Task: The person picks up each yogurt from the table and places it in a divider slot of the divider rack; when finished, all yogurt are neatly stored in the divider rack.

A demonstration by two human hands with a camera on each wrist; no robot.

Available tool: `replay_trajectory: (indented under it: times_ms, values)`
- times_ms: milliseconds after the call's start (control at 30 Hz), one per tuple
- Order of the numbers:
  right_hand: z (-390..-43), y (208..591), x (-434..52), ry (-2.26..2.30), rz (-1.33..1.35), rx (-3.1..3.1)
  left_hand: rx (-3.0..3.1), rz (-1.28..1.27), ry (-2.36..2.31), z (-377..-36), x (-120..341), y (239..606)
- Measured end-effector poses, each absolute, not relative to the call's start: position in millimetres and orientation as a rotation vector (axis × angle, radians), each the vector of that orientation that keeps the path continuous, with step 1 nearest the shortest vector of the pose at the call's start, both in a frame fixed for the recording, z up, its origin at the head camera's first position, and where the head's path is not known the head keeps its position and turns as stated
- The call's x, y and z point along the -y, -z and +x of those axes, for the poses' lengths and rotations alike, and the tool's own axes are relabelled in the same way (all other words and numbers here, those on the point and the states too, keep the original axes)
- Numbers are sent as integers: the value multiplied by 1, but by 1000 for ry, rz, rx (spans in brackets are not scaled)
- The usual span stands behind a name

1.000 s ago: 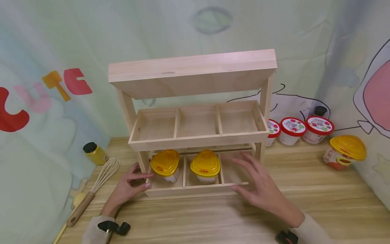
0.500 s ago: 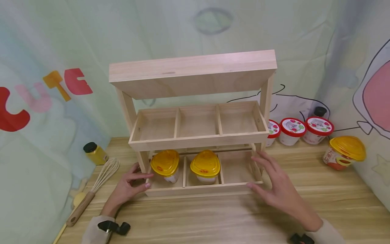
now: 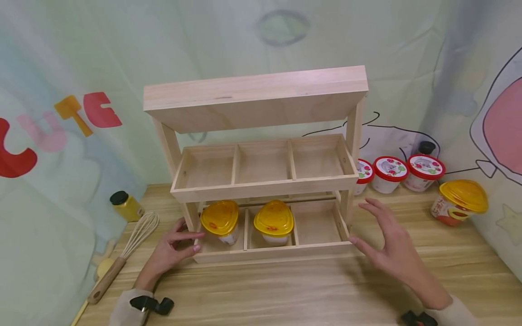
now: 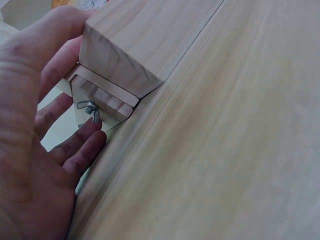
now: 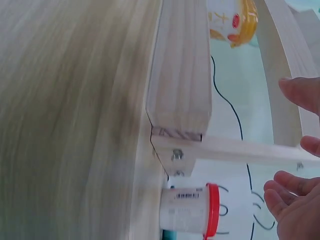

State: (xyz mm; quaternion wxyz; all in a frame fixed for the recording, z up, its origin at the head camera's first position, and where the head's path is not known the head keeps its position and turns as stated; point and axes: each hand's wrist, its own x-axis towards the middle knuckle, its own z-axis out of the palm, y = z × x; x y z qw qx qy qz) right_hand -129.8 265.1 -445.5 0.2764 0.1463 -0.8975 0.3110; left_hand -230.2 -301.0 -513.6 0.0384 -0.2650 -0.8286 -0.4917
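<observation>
A wooden tiered display rack [image 3: 261, 185] with divided trays stands on the table. In its lower tray, one yellow-lided cup [image 3: 220, 218] sits in the left compartment and another yellow-lidded cup [image 3: 274, 219] in the middle one. My left hand [image 3: 171, 249] grips the left end of that tray, thumb and forefinger over its edge. Seen from the left wrist, other fingers lie beside a wing nut [image 4: 91, 108] on the rack's end. Off the right end, my right hand [image 3: 393, 246] is spread with nothing in it, thumb close to the tray's corner.
Red-lidded tubs [image 3: 390, 174] stand in a row behind the rack's right side, before a black-capped bottle [image 3: 426, 147]. Another yellow-lidded cup [image 3: 460, 202] is at far right. A whisk [image 3: 124, 258] and a yellow jar [image 3: 127, 206] lie at left.
My right hand has moved right, from over the lower tray's right compartment to outside the rack's end. My left hand and the cups stay in place.
</observation>
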Motion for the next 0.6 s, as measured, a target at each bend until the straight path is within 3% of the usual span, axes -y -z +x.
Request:
replay_trajectory:
  times_ms: [600]
  values:
    - [-126, 435, -310, -886, 182, 2311, 2535, -813, 1509, -229, 300, 512]
